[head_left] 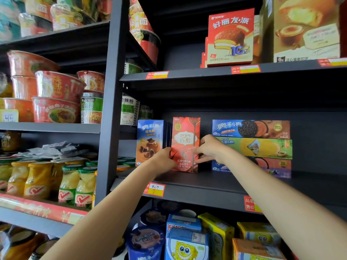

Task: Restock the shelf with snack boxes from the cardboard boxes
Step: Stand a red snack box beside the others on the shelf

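Note:
A red Pejoy snack box stands upright on the dark middle shelf. My left hand grips its lower left edge and my right hand holds its right side. Blue Oreo wafer boxes stand touching it on the left. To the right lies a stack of three long Oreo boxes, partly hidden by my right wrist. No cardboard box is in view.
The shelf above holds red pie boxes and a tan cake box. Below are blue tubs and SpongeBob boxes. The left rack carries noodle bowls and fruit jars. A black upright post divides the racks.

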Available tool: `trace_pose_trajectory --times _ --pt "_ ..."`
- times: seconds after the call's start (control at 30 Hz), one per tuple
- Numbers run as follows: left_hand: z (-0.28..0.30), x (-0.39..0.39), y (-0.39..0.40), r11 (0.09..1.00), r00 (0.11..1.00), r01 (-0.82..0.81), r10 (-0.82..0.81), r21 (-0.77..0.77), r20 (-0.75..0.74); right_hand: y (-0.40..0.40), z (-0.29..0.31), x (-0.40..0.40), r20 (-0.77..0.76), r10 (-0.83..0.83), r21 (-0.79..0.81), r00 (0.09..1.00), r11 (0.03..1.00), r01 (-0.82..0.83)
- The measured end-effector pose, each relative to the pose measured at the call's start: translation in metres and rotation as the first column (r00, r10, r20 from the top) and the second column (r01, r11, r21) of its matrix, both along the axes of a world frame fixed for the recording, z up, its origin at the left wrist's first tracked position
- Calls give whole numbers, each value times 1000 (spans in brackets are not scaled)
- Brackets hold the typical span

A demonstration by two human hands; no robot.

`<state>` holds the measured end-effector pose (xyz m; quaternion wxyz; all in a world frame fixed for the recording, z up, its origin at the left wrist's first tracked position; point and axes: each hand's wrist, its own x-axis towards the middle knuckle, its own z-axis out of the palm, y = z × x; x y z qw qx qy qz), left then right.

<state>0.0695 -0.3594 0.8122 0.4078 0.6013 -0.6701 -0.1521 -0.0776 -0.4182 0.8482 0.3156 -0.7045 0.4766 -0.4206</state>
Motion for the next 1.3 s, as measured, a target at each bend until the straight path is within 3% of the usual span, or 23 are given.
trace_pose_trajectory --times 0.43,0.97,1.17,1.3 --pt "2 -1 -2 999 1000 -23 22 25 21 8 -5 -7 -94 9 51 996 999 -4" --pt "3 0 8 996 989 -93 91 15 115 28 -5 -12 -190 -47 3 981 999 49" --pt "-5 6 51 967 960 -144 188 -211 206 73 -10 -15 -162 -223 -94 961 973 209" --pt "-40 9 112 884 996 -37 68 -467 51 133 -37 -4 149 -284 -298 947 901 317"
